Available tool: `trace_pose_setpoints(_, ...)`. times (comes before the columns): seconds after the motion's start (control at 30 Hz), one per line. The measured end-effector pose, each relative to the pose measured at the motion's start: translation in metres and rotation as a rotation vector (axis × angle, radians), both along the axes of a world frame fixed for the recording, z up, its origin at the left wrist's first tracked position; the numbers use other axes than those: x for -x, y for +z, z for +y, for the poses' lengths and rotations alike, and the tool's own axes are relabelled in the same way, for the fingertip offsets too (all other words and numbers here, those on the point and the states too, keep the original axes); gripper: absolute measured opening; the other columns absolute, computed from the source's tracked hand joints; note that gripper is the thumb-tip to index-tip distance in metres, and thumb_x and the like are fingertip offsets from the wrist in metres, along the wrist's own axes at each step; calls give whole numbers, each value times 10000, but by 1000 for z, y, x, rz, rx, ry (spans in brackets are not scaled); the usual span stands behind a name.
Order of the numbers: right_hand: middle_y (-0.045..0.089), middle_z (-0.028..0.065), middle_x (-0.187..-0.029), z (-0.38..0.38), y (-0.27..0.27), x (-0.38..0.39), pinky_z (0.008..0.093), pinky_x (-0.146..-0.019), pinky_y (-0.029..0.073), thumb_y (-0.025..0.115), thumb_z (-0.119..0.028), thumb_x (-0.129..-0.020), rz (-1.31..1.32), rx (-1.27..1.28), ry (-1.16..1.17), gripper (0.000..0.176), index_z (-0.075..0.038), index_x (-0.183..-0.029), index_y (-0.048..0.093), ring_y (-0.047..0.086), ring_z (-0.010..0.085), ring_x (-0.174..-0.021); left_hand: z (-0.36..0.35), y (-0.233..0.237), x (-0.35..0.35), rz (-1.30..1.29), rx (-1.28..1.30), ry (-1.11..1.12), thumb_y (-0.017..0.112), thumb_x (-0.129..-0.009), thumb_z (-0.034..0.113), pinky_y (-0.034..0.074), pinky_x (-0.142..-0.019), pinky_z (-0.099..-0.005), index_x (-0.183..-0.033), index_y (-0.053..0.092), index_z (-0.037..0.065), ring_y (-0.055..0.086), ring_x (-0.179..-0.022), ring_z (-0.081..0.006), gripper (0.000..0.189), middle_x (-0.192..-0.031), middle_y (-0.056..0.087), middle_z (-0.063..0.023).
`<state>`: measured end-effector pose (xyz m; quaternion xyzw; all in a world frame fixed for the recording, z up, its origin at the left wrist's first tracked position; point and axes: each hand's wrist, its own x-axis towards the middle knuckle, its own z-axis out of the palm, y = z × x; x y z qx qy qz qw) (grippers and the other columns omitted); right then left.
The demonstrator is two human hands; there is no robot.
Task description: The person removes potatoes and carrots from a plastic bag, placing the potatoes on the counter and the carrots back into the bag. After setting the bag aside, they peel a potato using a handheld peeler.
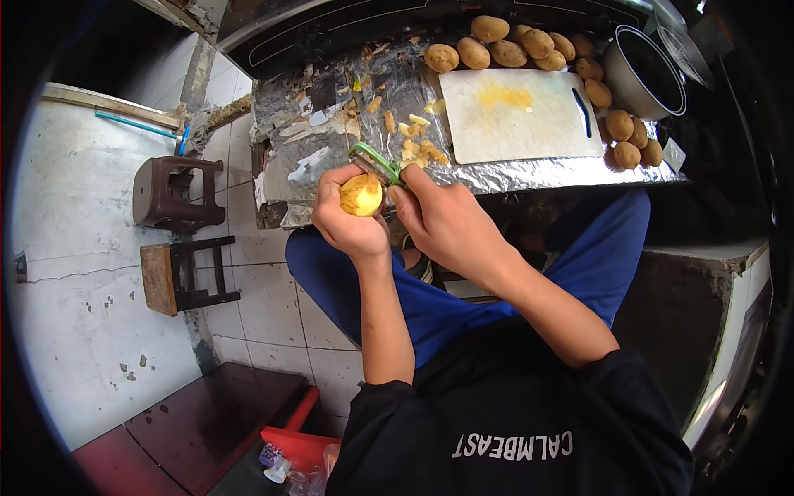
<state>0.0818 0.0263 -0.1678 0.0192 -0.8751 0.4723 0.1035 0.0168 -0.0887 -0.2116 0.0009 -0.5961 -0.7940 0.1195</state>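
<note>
At nine o'clock of the view, a brown plastic stool (169,194) and a small wooden stool (178,277) stand on the tiled floor. Toward the centre, the left hand (347,227) is closed around a half-peeled yellow potato (361,196), held in the air just off the near edge of the foil-covered surface (513,172). At twelve o'clock of the potato, a green peeler (374,162) touches its top. The right hand (451,223), at three o'clock of the potato, is clamped on the peeler's handle. Peel scraps (418,140) lie on the foil just beyond. A white cutting board (517,116) sits at one o'clock, with unpeeled potatoes (504,51) ringing its far and right edges, and a dark pot (645,74) at two o'clock.
</note>
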Motion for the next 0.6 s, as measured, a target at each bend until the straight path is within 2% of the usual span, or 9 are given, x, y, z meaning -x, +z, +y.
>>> trace_pose_setpoints(0.03, 558, 227, -559, 0, -1, 0, 516, -499, 471, 542, -194, -965, 0, -4, -1, 193, -20, -925, 470, 586, 442, -544, 4, 1, 0, 35, 65, 55, 333, -916, 256, 412, -448, -231, -781, 612, -15, 517, -506, -126, 412, -667, 593, -69)
trace_pose_setpoints(0.07, 557, 225, -556, -2, -1, -1, 517, -501, 472, 541, -199, -966, 0, -6, -15, 196, -21, -923, 470, 587, 441, -542, 6, 8, -3, -28, -63, 6, 317, -923, 258, 373, -428, -223, -817, 616, -22, 489, -486, -115, 423, -666, 596, -74)
trace_pose_setpoints(0.17, 562, 217, -556, -2, -6, 2, 515, -501, 473, 541, -209, -965, 8, -33, -60, 203, -25, -920, 469, 591, 436, -542, 4, 5, 1, -67, -192, -118, 342, -914, 290, 307, -403, -230, -882, 592, -40, 432, -457, -123, 416, -678, 594, -118)
trace_pose_setpoints(0.3, 582, 198, -572, 12, -17, 17, 501, -491, 477, 553, -225, -960, 100, -144, -227, 212, -32, -925, 471, 607, 418, -548, 5, 0, 9, -87, -124, -124, 351, -913, 284, 295, -404, -227, -897, 600, -50, 420, -453, -129, 417, -673, 590, -126)
trace_pose_setpoints(0.37, 597, 181, -596, 23, -16, 24, 482, -489, 486, 568, -241, -951, 87, -165, -246, 203, -48, -940, 506, 615, 402, -550, 2, -1, 15, -135, 70, -34, 360, -911, 281, 293, -412, -221, -905, 608, -56, 402, -445, -135, 418, -671, 584, -136)
trace_pose_setpoints(0.43, 602, 157, -597, 32, -15, 27, 464, -493, 492, 587, -246, -940, 167, -365, -254, 182, -67, -925, 558, 619, 386, -547, -3, -5, 20, -117, 25, -55, 362, -907, 273, 283, -415, -227, -892, 610, -53, 392, -452, -138, 410, -671, 580, -143)
trace_pose_setpoints(0.47, 598, 145, -589, 37, -16, 30, 454, -500, 494, 604, -247, -929, 157, -374, -231, 173, -77, -895, 594, 621, 380, -553, -5, -5, 21, -123, -78, -85, 345, -916, 268, 292, -415, -231, -882, 615, -46, 404, -452, -136, 416, -665, 584, -136)
trace_pose_setpoints(0.5, 598, 145, -589, 40, -15, 29, 454, -500, 494, 604, -247, -929, 157, -373, -234, 173, -77, -895, 594, 621, 380, -553, -6, -6, 21, -131, -180, -116, 328, -925, 263, 302, -416, -235, -871, 619, -39, 415, -453, -133, 423, -659, 588, -129)
trace_pose_setpoints(0.6, 605, 171, -609, 41, 8, 27, 458, -513, 496, 612, -237, -920, 67, -100, -150, 198, -47, -881, 576, 621, 383, -562, -8, -8, 20, -184, -303, -159, 360, -899, 299, 286, -424, -245, -894, 620, -25, 410, -484, -154, 415, -691, 587, -130)
